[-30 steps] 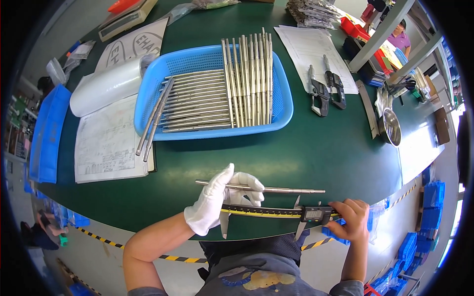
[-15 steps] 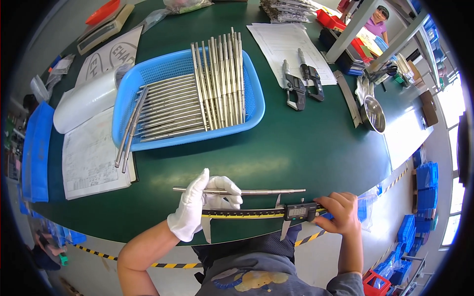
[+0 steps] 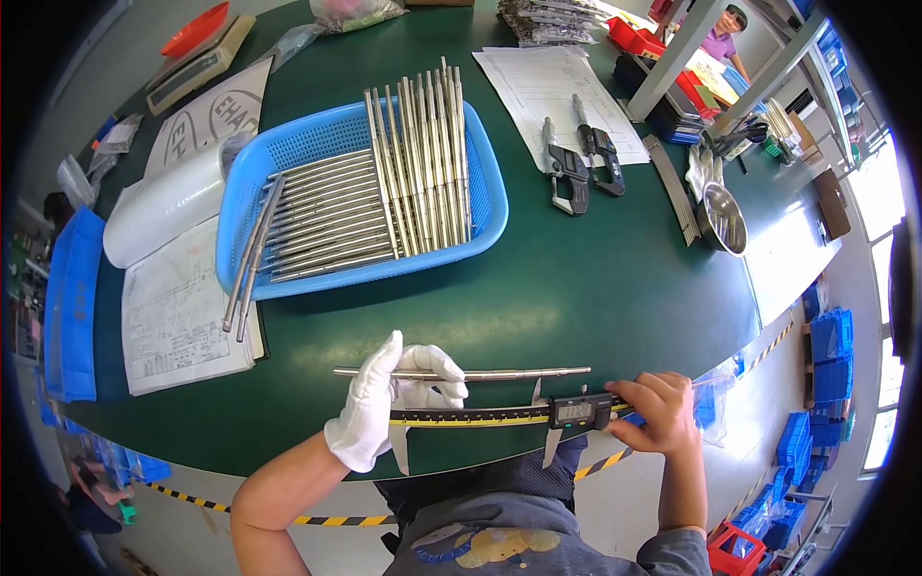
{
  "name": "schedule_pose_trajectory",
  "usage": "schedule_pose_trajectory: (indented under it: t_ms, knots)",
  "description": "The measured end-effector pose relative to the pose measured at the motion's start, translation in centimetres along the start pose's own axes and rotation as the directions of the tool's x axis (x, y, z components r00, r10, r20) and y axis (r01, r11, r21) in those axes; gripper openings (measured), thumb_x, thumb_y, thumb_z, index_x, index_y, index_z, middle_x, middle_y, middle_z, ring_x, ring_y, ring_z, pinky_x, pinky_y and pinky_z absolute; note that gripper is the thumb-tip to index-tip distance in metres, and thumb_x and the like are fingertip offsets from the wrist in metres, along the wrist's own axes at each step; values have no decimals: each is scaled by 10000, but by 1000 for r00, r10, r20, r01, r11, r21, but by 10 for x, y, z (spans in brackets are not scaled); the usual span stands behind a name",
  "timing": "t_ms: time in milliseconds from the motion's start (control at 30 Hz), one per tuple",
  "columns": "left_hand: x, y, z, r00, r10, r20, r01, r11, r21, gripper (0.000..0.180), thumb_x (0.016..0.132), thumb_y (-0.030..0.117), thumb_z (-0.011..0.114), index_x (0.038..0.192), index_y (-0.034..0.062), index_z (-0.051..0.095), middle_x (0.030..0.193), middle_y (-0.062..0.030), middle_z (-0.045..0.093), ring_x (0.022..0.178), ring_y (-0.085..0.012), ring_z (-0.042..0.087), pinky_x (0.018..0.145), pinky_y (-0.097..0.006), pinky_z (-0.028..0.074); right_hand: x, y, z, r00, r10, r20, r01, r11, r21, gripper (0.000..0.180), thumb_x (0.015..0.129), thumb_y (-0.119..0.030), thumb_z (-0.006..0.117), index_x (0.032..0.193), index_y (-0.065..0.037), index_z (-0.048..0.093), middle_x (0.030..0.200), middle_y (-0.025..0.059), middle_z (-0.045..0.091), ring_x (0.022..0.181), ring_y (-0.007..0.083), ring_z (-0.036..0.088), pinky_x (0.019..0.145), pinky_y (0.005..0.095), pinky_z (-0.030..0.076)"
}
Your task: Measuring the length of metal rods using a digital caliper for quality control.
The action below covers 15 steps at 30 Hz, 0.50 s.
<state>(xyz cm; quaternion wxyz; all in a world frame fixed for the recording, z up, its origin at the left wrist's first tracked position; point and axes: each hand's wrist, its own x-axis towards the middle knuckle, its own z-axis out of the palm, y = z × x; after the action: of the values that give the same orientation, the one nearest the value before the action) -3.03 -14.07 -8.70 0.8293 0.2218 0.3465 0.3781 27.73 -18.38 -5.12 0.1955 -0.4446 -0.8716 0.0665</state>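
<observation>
My left hand (image 3: 384,398), in a white glove, grips a long thin metal rod (image 3: 499,372) that lies level, and it also steadies the left end of a digital caliper (image 3: 519,415). The caliper runs parallel just below the rod, its jaws pointing up at it. My bare right hand (image 3: 658,413) holds the caliper's sliding head with the display. Both hands hover over the near edge of the green table (image 3: 595,298). A blue plastic basket (image 3: 490,206) farther back holds several more metal rods (image 3: 413,173), some lengthwise, some crosswise.
Two rods (image 3: 245,274) hang over the basket's left rim onto a paper sheet (image 3: 173,317). A white paper roll (image 3: 163,206) lies left. Two micrometers (image 3: 576,163) rest on a printed sheet, a steel bowl (image 3: 725,221) at right. Blue bins (image 3: 67,307) stand at left.
The view has shifted a little; the caliper's head and my right hand have slid slightly along the beam beside the rod. The rod stays in my left hand.
</observation>
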Motion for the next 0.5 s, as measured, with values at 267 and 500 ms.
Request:
schedule_pose_trajectory:
  t_ms: [267,500]
  knots:
    - [0,2,4,1000,-4,-11,4,1000,16,595,926,486,287,828,-1,615,811,-104,593,745,-221,607,734,-349,505,1,-1,-3,1000,-8,4,8,999,34,290,659,-228,683,860,-34,605,568,25,473,443,190,487,399,305,368]
    - [-1,1,-7,999,-26,29,26,1000,-16,604,918,515,270,903,13,606,858,-130,632,810,-206,615,790,-331,495,2,0,0,1000,-14,-3,14,999,37,289,653,-207,674,871,-32,599,583,33,476,449,192,487,402,303,376]
